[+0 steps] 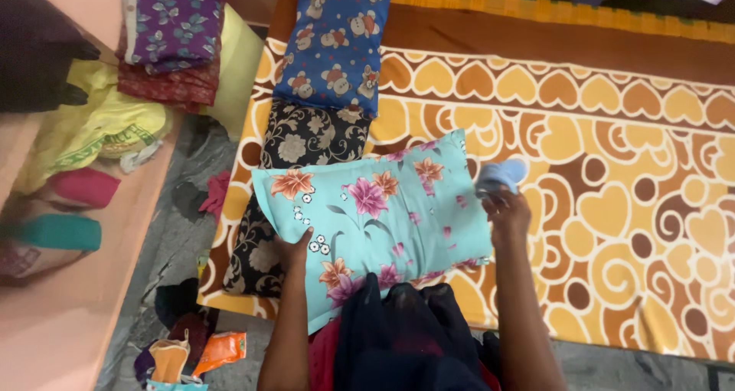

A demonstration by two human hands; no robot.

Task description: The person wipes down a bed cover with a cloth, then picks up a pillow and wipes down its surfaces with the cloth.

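Note:
A light blue pillow (383, 207) with pink and orange flowers lies across the near edge of a bed, partly on top of a black floral pillow (306, 142). My left hand (295, 249) presses on the blue pillow's near left side, fingers closed over its edge. My right hand (505, 211) is at the pillow's right end and grips a bunched corner of blue fabric (501, 175). Beyond the black pillow lies a dark blue pillow (337, 39) with cartoon bears.
The bed carries an orange, brown and cream patterned sheet (612, 169). Left of it a stack of folded purple and red cloth (172, 42) and a yellow bag (99, 127) rest on a pink ledge. Small cloth scraps (191, 353) lie on the grey floor.

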